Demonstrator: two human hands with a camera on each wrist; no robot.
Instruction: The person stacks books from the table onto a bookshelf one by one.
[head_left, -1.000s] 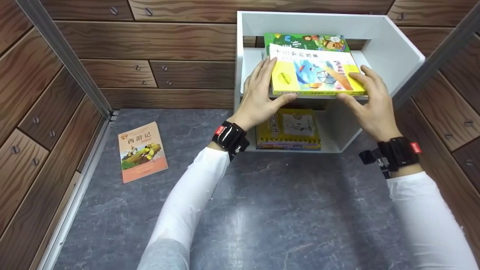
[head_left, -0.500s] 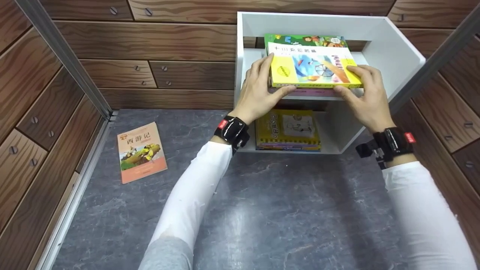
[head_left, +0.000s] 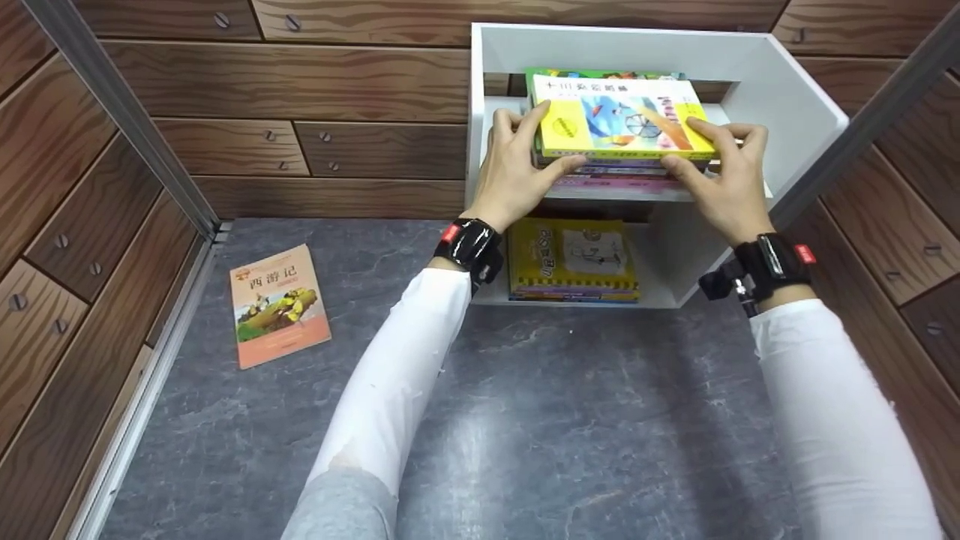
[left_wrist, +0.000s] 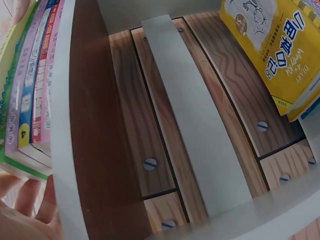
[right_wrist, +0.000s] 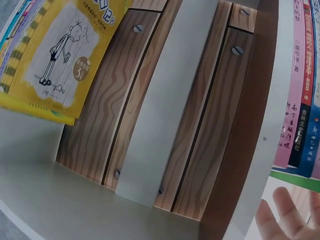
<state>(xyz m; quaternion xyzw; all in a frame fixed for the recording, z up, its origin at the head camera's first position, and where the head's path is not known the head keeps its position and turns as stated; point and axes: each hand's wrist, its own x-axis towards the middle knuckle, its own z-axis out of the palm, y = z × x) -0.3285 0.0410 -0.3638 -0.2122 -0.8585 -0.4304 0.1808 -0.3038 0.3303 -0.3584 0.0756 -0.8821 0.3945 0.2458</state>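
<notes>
A yellow and white picture-covered book (head_left: 641,116) lies on top of a stack of books (head_left: 611,182) on the upper shelf, in the head view. My left hand (head_left: 517,169) grips its left end, thumb along the front edge and fingers at the side. At the opposite end my right hand (head_left: 724,172) holds it likewise, thumb in front and fingertips on the cover. Behind it a strip of a green book (head_left: 585,73) shows. The left wrist view has the stack's spines (left_wrist: 30,95) above curved fingers (left_wrist: 27,197); in the right wrist view fingers (right_wrist: 285,207) show below the spines (right_wrist: 300,100).
The white shelf unit (head_left: 810,112) has a tall right side panel and a back rail. Its lower shelf bears a pile topped by a yellow comic book (head_left: 574,251). On the grey floor (head_left: 562,420), a pink-bordered book (head_left: 279,304) lies at the left.
Both hands have moved back toward the wall with the yellow and white book. It now covers most of the green book, and the spines of the stack beneath show in front.
</notes>
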